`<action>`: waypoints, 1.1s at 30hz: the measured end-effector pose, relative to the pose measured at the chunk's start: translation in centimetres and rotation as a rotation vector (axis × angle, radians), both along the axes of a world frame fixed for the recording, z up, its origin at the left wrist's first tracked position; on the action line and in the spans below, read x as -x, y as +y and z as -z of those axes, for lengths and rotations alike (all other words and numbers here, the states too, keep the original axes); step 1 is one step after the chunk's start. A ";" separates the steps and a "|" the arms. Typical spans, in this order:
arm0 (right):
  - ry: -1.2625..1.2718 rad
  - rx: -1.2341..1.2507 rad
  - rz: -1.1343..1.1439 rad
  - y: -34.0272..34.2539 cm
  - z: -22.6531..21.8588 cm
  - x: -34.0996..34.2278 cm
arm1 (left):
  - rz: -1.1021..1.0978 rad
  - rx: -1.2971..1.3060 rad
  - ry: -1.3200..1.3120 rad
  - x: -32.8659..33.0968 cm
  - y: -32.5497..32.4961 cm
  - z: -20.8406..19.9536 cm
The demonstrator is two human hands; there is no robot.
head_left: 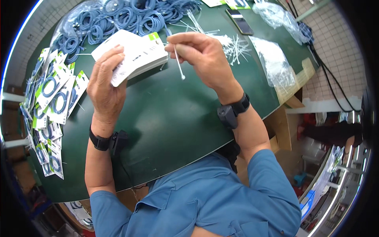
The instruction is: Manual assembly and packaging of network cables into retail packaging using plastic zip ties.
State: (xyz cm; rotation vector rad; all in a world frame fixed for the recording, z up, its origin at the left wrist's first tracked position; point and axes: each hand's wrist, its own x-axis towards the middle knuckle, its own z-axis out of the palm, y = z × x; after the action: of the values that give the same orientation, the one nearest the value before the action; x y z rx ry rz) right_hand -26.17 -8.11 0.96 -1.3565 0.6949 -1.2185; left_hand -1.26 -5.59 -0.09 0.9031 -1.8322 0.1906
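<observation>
My left hand point(106, 81) is closed round a thick stack of white printed cards point(144, 59) with a green corner, held tilted above the green table. Between the thumb and fingers of my right hand point(203, 57) is a thin white cable tie point(179, 67), its small head hanging downward. The right fingertips are close beside the right edge of the stack; whether they touch it I cannot tell. Beyond the hands lies a big heap of coiled blue cables point(130, 15). Loose white cable ties point(235, 47) are scattered just past my right hand.
Carded blue cable coils point(55, 98) pile up along the table's left side. A phone point(239, 21) lies at the far right, near clear plastic bags point(274, 61). The green table point(169, 118) curves toward me. Another person point(335, 133) appears at the right, beyond the table.
</observation>
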 end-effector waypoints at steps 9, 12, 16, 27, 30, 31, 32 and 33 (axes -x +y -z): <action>0.186 0.590 0.150 1.7 -0.5 -0.8 | 0.078 0.106 -0.028 -0.4 -0.2 0.5; 0.216 0.781 0.180 1.8 -0.5 -1.1 | 0.109 0.116 -0.034 -0.2 -0.1 0.1; 0.174 0.795 0.186 2.5 -0.4 -1.8 | 0.153 0.109 -0.048 -0.1 0.0 0.1; 0.198 0.894 0.217 2.4 0.1 -2.2 | 0.178 0.104 -0.083 0.0 0.2 0.1; 0.201 0.896 0.205 2.4 0.2 -2.2 | 0.186 0.096 -0.090 0.0 0.3 0.2; 0.201 0.896 0.204 2.4 0.2 -2.2 | 0.186 0.096 -0.090 0.1 0.3 0.2; 0.216 0.873 0.195 2.5 0.2 -2.3 | 0.189 0.095 -0.088 0.1 0.3 0.1; 0.230 0.850 0.186 2.6 0.2 -2.4 | 0.191 0.095 -0.086 0.1 0.4 0.1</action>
State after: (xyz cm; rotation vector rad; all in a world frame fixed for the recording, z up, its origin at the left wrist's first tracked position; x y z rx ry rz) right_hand -23.76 -5.56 0.77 -2.1923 0.4707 -1.6117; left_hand -1.37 -5.18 -0.20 0.6584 -1.9599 0.1967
